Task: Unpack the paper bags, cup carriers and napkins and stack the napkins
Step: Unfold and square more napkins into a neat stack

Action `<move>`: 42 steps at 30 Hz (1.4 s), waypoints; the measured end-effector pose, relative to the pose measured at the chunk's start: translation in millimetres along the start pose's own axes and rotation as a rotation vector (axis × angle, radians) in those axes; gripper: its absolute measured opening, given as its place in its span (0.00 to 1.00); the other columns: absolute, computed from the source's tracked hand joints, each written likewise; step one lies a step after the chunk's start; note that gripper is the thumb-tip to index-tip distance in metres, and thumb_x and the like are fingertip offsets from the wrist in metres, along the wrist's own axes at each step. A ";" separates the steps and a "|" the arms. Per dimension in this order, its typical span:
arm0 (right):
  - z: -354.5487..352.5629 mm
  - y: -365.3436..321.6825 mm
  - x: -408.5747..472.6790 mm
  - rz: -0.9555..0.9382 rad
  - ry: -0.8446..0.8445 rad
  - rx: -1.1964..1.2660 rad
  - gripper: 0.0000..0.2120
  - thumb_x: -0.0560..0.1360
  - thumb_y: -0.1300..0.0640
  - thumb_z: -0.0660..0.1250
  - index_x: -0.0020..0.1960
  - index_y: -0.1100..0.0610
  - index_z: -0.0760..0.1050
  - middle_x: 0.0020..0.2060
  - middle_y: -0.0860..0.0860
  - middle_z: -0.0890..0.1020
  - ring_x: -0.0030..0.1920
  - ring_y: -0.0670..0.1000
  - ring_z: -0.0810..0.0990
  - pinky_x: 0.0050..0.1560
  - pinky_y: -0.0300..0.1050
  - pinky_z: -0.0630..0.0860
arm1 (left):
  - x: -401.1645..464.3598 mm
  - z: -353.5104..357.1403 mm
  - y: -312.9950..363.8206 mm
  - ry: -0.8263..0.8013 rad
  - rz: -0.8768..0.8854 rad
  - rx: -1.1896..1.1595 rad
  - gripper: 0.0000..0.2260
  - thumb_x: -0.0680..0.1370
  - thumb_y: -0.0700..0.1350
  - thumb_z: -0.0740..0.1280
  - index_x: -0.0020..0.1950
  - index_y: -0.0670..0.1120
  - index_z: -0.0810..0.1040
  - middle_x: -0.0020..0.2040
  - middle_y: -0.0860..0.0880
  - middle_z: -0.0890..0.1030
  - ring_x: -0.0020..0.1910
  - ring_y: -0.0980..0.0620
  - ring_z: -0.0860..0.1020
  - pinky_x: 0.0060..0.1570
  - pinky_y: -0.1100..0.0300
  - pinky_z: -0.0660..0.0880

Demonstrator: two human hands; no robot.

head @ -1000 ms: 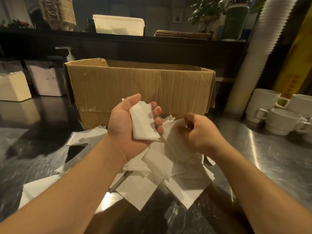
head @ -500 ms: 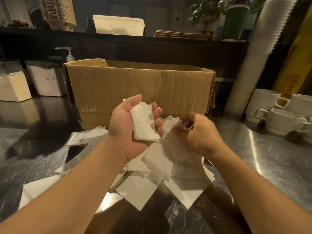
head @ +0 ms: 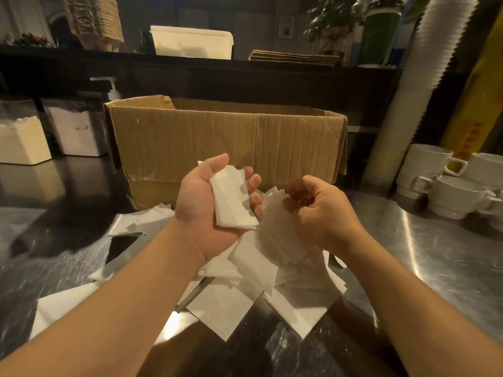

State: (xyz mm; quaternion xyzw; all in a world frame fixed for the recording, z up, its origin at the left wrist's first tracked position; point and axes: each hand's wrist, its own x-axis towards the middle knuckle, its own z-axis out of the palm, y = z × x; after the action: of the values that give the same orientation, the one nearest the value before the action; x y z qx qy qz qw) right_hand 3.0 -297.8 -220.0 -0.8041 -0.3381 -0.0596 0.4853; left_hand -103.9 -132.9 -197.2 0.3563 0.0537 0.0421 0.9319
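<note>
At centre of the head view, the left hand (head: pixel 215 205) lies palm-up, its fingers curled lightly round a small squared stack of napkins (head: pixel 233 198) resting in the palm. Just beside it, the right hand (head: pixel 321 210) has its fingers bent inward, pinching a single napkin (head: pixel 280 229) whose image is blurred; the exact finger contact cannot be made out. Below both hands, loose napkins (head: pixel 223 311) lie scattered and overlapping on the steel counter (head: pixel 435 268). Behind them stands the open cardboard box (head: pixel 226 142). White cups (head: pixel 430 170) sit well apart at the right.

Risk, as judged: the held stack is supported rather than clamped, so laying the next sheet on skewed, or tilting the palm, could slide the pile apart. The thin sheet in the right hand could fold or drag a neighbour up with it. Stacking appears far from complete, given the number of sheets on the counter.

Against the frame one second earlier: the right hand has risen and drawn its napkin up toward the left hand; the stack and box are unchanged in position.
</note>
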 end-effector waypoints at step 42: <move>-7.4 -3.3 1.2 0.014 -0.012 0.060 0.01 0.78 0.60 0.69 0.49 0.56 0.78 0.42 0.51 0.82 0.45 0.55 0.82 0.42 0.46 0.84 | 3.6 -5.2 0.2 -0.027 -0.010 -0.024 0.21 0.74 0.54 0.67 0.62 0.44 0.77 0.50 0.44 0.79 0.40 0.46 0.75 0.45 0.52 0.72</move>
State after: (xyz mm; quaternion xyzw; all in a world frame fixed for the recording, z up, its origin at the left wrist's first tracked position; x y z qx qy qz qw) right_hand 3.6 -302.3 -213.1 -0.7919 -0.3370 -0.0412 0.5076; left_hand -101.0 -128.8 -201.2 0.3454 0.0422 0.0334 0.9369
